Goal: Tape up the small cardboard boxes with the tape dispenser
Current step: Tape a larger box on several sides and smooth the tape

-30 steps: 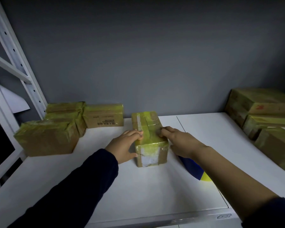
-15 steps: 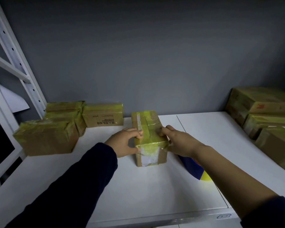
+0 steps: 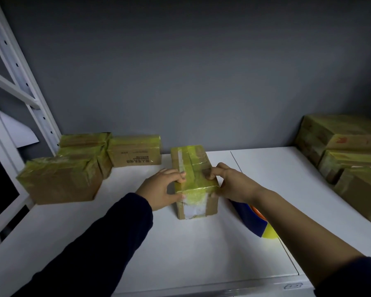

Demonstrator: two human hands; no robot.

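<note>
The small box (image 3: 193,179) sat flat on the white table (image 3: 180,254), right between the two hands. The left hand (image 3: 161,189) gripped its left side, with the fingers curled over the top edge and the thumb on the near face. The right hand (image 3: 234,185) gripped the right side, with the fingertips on top and the thumb at the near corner. So both hands were closed on the box.

Yellow-green tape (image 3: 191,166) ran across the top between the fingertips and went down the near face by the thumbs. The person was probably pressing the tape down, or getting ready to turn the box. Which one could not be told.

To do this well, the fingers should rub the tape flat from the middle out to the edges and push hard at the corners. The squeeze should be soft, so the thin cardboard does not dent. One hand should hold the box so it does not slide.

The tape dispenser (image 3: 253,219) lay under the right forearm, just back from the right hand and partly hidden. The arm could bump it, so it should lift before it moves.

A left pile (image 3: 60,179) of taped boxes sat well out past the left hand. A right pile (image 3: 351,146) sat well out past the right hand.
</note>
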